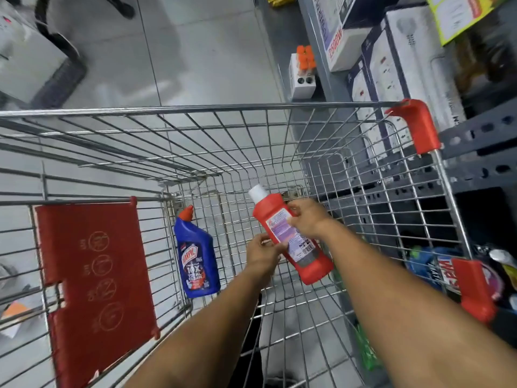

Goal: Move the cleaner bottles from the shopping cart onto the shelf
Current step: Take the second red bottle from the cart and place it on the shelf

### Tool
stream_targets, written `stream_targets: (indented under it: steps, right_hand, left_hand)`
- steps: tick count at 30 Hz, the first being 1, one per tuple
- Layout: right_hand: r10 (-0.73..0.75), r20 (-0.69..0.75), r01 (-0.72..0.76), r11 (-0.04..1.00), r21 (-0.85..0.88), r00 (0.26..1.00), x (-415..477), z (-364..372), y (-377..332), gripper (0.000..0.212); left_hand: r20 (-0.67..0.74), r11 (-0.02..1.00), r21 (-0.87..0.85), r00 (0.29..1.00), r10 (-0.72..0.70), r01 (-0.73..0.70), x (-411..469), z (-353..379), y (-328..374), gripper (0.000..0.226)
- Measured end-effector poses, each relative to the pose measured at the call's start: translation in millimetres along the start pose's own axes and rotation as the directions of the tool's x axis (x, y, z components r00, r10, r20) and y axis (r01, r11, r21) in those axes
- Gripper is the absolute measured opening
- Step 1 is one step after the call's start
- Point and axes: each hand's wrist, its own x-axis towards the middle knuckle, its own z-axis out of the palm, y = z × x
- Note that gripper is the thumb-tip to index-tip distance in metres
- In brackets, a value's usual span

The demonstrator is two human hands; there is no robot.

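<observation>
Both hands (282, 239) clasping red bottle (291, 233), over cart (195, 110)

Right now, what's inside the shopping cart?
A blue bottle lies inside the cart. Both hands hold a red bottle over it. The arms hide the near end.

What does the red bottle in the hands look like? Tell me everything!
The red bottle looks like shiny plastic, with a white cap pointing up and away. A white and purple label with a barcode faces the camera. It is tilted, held above the floor of the wire shopping cart. The right hand grips its upper side, and the left hand holds its lower left edge. Its cap is on.
</observation>
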Motion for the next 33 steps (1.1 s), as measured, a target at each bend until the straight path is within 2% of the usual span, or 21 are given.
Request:
stream_targets:
  steps: [3,6,10,14,18,20,21,23,24,26,28,29,31,33]
  right_hand:
    - [-0.009,0.084,-0.005,0.986,0.167,0.996,-18.1,-16.1,-4.6,0.034]
    - [-0.108,0.068,0.082,0.946,0.313,0.992,-55.8,-36.2,-12.4,0.029]
    - [-0.231,-0.082,0.243,0.872,0.424,0.97,-128.2,-59.7,-28.3,0.022]
    - [-0.341,-0.28,0.438,0.766,0.471,0.898,-210.3,-73.9,-40.3,0.02]
    - [-0.4,-0.486,0.615,0.645,0.454,0.777,-296.2,-79.1,-43.4,0.018]
    - [-0.362,-0.621,0.682,0.605,0.41,0.695,-344.2,-74.8,-37.5,0.02]
    - [-0.33,-0.687,0.709,0.593,0.382,0.647,-367.8,-71.9,-32.7,0.018]
    - [-0.251,-0.798,0.75,0.57,0.336,0.549,-408.9,-65.1,-24.8,0.016]
    - [-0.203,-0.843,0.763,0.565,0.315,0.498,-429.7,-59.8,-19.3,0.016]
    - [-0.103,-0.914,0.762,0.593,0.261,0.393,-475.3,-47.4,-2.5,0.021]
    - [-0.044,-0.952,0.734,0.648,0.204,0.304,-514.8,-35.4,13.8,0.032]
    - [-0.036,-0.963,0.727,0.663,0.178,0.269,-536.2,-28.6,28.1,0.035]
    - [-0.075,-0.959,0.734,0.661,0.157,0.273,-572.0,-17.4,55.3,0.04]
    - [-0.067,-0.947,0.721,0.666,0.192,0.314,-603.5,-5.7,88.9,0.048]
  left_hand:
    - [0.039,0.998,0.002,0.997,0.07,-0.07,-11.9,-14.1,5.9,0.037]
    - [0.159,0.965,0.089,0.96,0.23,-0.246,-37.8,-28.5,26.0,0.032]
    - [0.326,0.871,0.15,0.855,0.404,-0.468,-93.7,-36.9,65.2,0.039]
    - [0.448,0.737,0.17,0.717,0.534,-0.655,-170.9,-36.3,92.2,0.042]
    - [0.529,0.541,0.155,0.532,0.661,-0.827,-249.9,-26.7,99.4,0.041]
    - [0.528,0.362,0.194,0.408,0.745,-0.912,-292.8,-13.7,82.5,0.041]
    - [0.499,0.233,0.265,0.34,0.797,-0.936,-312.0,-4.8,68.2,0.044]
    - [0.441,0.002,0.407,0.199,0.875,-0.913,-342.2,12.0,35.1,0.062]
    - [0.442,-0.062,0.436,0.153,0.884,-0.898,-356.0,20.8,17.1,0.074]
    - [0.455,-0.128,0.455,0.106,0.884,-0.881,-381.4,41.6,-15.8,0.088]
    - [0.465,-0.158,0.419,0.062,0.883,-0.894,-401.3,55.9,-36.8,0.083]
    - [0.493,-0.143,0.369,0.063,0.868,-0.919,-412.4,62.6,-49.6,0.079]
    - [0.596,0.004,0.219,0.137,0.791,-0.976,-428.3,67.4,-74.4,0.064]
    - [0.758,0.235,0.02,0.168,0.631,-0.972,-442.7,72.1,-103.8,0.044]
